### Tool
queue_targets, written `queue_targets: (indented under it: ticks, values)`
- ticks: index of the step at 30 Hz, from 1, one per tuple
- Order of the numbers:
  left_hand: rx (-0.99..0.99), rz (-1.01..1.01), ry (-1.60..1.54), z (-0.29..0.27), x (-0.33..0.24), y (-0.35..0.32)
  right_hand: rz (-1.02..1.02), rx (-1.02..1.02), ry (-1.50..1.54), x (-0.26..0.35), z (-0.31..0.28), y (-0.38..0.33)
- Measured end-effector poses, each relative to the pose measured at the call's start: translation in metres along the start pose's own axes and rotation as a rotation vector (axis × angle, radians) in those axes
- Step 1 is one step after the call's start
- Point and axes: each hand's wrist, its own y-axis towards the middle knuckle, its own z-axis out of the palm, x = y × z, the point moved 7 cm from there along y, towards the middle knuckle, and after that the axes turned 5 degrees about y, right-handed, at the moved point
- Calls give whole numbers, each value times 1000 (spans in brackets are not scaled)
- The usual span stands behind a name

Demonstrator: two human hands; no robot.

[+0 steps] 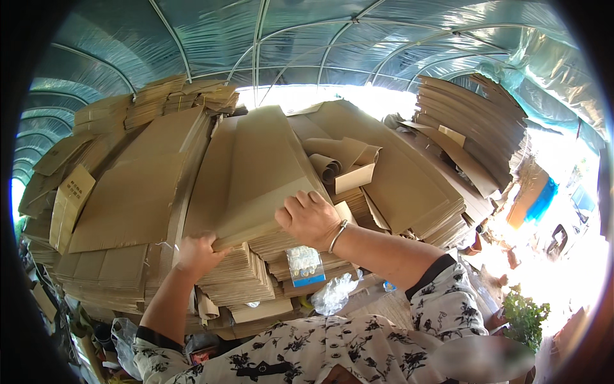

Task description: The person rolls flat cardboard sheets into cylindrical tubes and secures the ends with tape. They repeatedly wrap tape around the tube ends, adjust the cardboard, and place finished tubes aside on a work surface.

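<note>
A long brown cardboard sheet [259, 153] lies before me on top of stacked cardboard, its near edge raised between my hands. My left hand [197, 251] is closed around the near left corner of the sheet. Toward the near right corner, my right hand [308, 219] grips the same edge with its fingers curled over it; a metal bangle [338, 236] sits on that wrist. Beneath the sheet is a stack of flat cardboard [236, 278] with its layered edges facing me. Just beyond my right hand lies a curled piece of cardboard [348, 163].
Flat cardboard piles stand at the left [128, 192] and far right [473, 134]. A clear packet with a blue base [305, 265] and a crumpled plastic bag [336, 293] are close to my body. Green plastic sheeting [307, 45] on metal hoops arches overhead. A leafy plant [524, 315] is at lower right.
</note>
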Motion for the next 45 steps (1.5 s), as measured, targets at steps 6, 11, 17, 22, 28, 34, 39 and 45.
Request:
queue_targets:
  ticks: [6, 11, 17, 22, 28, 34, 39, 45]
  values:
    - [-309, 46, 357, -42, 12, 25, 154, 544, 345, -23, 29, 26]
    - [188, -182, -79, 19, 42, 15, 54, 236, 147, -39, 19, 31]
    - [-323, 147, 339, -29, 21, 40, 301, 732, 454, -40, 39, 30]
    - [38, -28, -30, 17, 52, 34, 33, 150, 84, -39, 17, 36]
    - [-385, 157, 330, -15, 26, 48, 279, 715, 371, -52, 50, 32]
    - [186, -189, -290, 44, 48, 32, -128, -213, 134, -47, -9, 32]
    - [-276, 50, 179, 2, 31, 42, -9, 37, 269, -48, 28, 23]
    - [162, 12, -116, 53, 33, 26, -63, 271, 138, -37, 35, 14]
